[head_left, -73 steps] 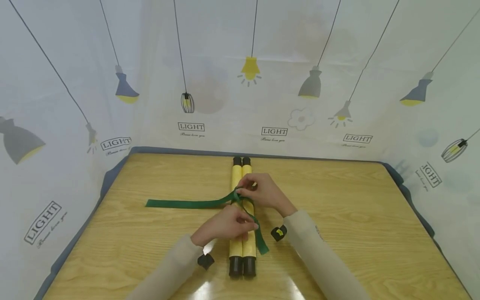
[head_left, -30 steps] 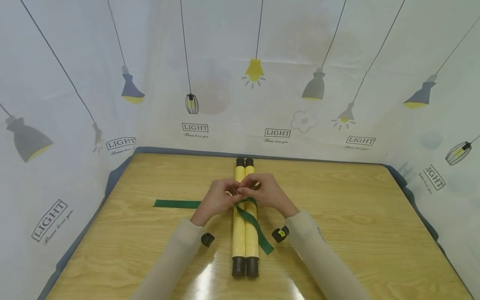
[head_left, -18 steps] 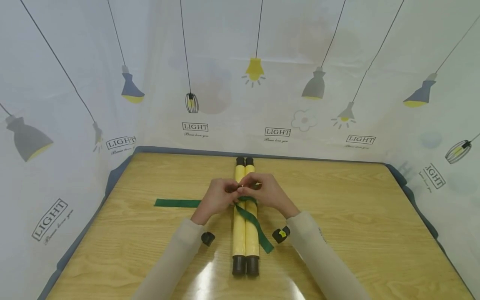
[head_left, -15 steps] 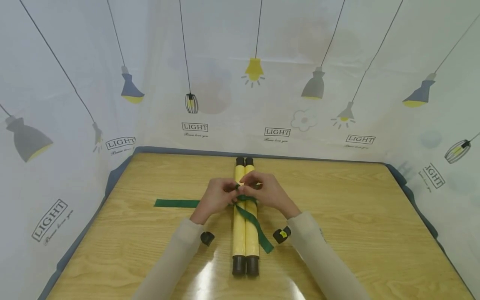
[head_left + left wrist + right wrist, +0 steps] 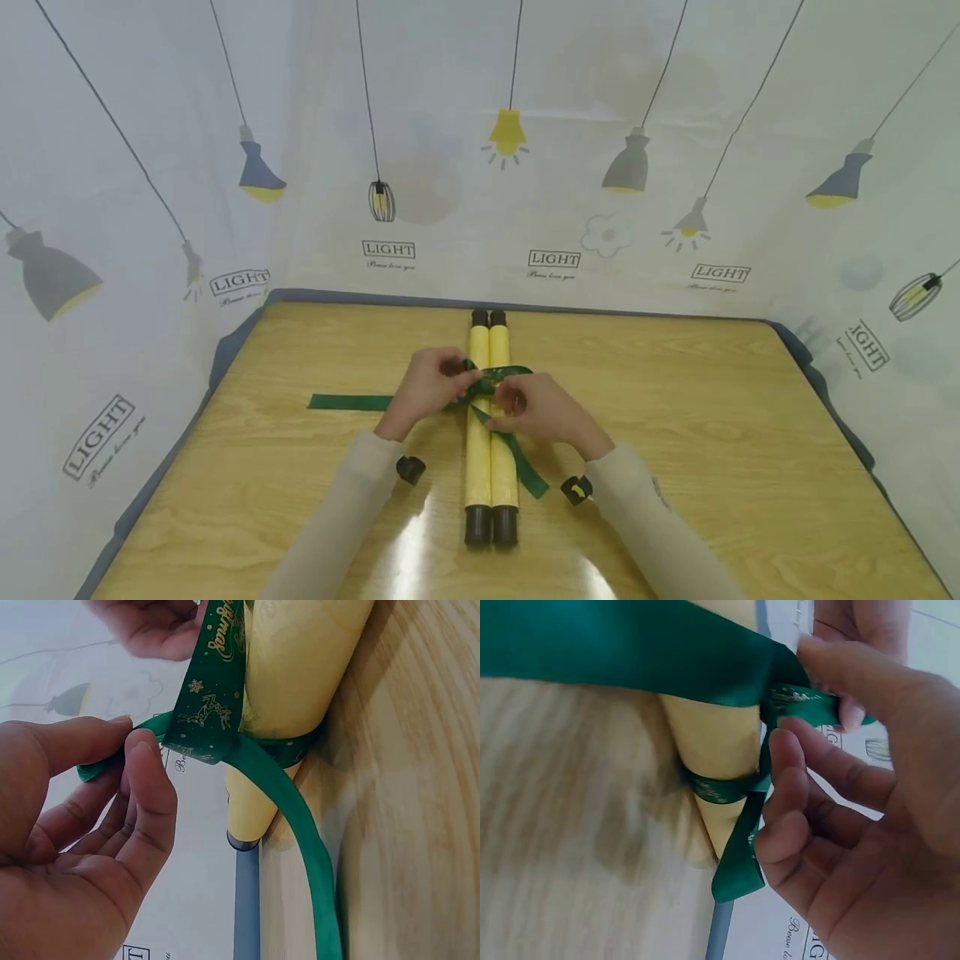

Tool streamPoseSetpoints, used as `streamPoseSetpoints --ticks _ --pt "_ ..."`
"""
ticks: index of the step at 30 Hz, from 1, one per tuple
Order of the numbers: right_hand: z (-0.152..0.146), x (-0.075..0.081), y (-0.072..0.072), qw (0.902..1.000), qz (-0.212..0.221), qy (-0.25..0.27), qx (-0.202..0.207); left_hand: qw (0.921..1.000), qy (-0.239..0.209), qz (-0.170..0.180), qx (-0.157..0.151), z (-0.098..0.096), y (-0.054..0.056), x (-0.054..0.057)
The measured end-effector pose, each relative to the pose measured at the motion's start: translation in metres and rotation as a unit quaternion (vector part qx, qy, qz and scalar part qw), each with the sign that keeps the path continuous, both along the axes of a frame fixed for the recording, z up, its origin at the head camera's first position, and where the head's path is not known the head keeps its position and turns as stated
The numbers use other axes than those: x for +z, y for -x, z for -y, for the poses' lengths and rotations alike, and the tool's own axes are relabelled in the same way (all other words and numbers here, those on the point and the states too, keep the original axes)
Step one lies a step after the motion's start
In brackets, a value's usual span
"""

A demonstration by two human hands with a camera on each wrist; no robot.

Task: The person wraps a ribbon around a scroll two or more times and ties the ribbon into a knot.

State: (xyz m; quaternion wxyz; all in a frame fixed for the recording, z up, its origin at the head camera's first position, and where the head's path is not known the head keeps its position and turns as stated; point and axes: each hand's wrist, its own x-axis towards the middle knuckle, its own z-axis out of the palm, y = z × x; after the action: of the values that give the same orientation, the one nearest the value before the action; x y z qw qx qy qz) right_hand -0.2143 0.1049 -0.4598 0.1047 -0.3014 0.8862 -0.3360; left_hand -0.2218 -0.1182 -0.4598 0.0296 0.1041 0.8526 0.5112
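Observation:
Two yellow tubes with black end caps (image 5: pixel 477 467) lie side by side on the table. A green satin ribbon (image 5: pixel 354 402) with gold reindeer and lettering is wrapped round their middle; one tail runs left, another slants down to the right. My left hand (image 5: pixel 429 383) pinches a folded piece of the ribbon left of the tubes, plain in the left wrist view. Over the tubes, my right hand (image 5: pixel 546 412) has bent fingers, with thumb (image 5: pixel 832 656) and fingertips apart. Its thumb lies against the ribbon's edge; part of the crossing is hidden behind the fingers.
The wooden table (image 5: pixel 675 417) reaches to a pale curtain (image 5: pixel 442 275) printed with hanging lamps, at the back and both sides. Small black wrist-worn pieces (image 5: pixel 410 470) show below both sleeves.
My right hand has come away from the left, toward me and slightly right. A ribbon loop now shows over the tubes between the hands. My left hand has shifted slightly left, still pinching.

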Motion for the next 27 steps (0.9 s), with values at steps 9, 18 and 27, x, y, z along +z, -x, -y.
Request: streamPoseSetpoints --ticks 9,18,27 --pt "-0.002 -0.006 -0.004 0.9999 0.003 -0.007 0.013 1.0000 -0.006 0.007 -0.001 0.003 0.003 0.002" --pt "-0.004 -0.005 -0.009 0.9992 0.015 -0.017 -0.032 0.9998 -0.009 0.018 0.000 0.006 0.004 0.000" --pt "-0.014 -0.010 -0.009 0.9996 0.006 0.008 0.025 0.9997 -0.013 0.019 -0.004 0.008 0.001 -0.003"
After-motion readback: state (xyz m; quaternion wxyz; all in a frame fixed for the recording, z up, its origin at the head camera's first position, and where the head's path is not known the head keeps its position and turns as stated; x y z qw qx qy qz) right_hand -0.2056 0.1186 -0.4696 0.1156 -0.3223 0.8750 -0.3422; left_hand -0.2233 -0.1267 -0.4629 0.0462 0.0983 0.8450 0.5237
